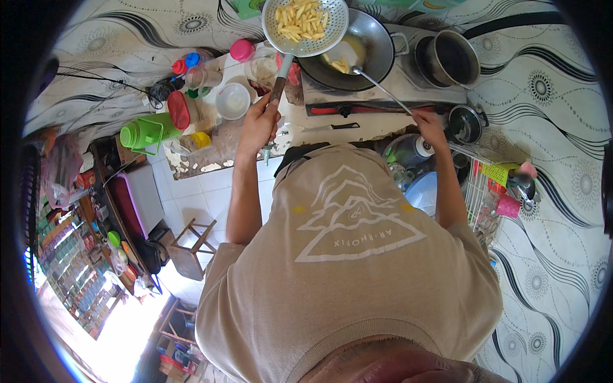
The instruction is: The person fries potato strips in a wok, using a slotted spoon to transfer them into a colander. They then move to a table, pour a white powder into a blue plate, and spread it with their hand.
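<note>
My left hand (pixel 261 122) is closed around the wooden part of the handle of a perforated metal strainer (pixel 335 14). Cut potato fries (pixel 301 21) lie in the strainer, which is raised over the wok's left edge. My right hand (pixel 429 128) grips the thin metal handle of a spatula (pixel 380 88). Its flat head is down in the wok (pixel 378 52), with several pale yellow fries (pixel 341 64) on or beside it and oil around. The wok sits on the left burner of a gas stove (pixel 373 98); the strainer hides part of its rim.
A knife (pixel 333 127) lies before the stove. A pot (pixel 455 57) occupies the right burner, and a small pan (pixel 464 124) is right of my right hand. Leftward stand a white bowl (pixel 233 101), a red-lidded container (pixel 179 110) and a green jug (pixel 146 131). A dish rack (pixel 479 191) is at right.
</note>
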The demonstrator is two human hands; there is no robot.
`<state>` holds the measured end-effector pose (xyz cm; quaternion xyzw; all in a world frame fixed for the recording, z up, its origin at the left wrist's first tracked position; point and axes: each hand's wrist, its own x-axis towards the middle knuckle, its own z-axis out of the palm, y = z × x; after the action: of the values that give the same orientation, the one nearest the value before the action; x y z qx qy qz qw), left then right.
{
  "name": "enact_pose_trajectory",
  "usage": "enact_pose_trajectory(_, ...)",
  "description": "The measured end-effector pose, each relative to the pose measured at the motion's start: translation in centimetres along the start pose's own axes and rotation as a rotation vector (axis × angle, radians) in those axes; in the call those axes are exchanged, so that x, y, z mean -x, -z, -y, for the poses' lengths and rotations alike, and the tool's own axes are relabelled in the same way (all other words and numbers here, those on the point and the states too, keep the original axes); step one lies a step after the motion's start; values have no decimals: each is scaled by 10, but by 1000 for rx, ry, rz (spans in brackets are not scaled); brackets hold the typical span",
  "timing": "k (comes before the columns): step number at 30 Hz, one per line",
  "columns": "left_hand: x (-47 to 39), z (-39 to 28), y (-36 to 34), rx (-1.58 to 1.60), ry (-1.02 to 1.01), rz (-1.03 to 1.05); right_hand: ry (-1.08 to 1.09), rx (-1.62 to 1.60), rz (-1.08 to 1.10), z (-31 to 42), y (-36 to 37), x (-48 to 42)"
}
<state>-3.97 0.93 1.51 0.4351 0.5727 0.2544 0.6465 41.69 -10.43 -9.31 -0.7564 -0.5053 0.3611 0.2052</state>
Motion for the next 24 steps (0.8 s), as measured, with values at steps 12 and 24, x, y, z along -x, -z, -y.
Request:
enact_pose_trajectory(12, -5, -6, -20, -219, 96, 18, -32, 107, -152, 107, 94, 47)
enact_pose_trajectory(24, -21, 25, -27, -97, 38, 106, 283, 381, -457, 145, 65, 49)
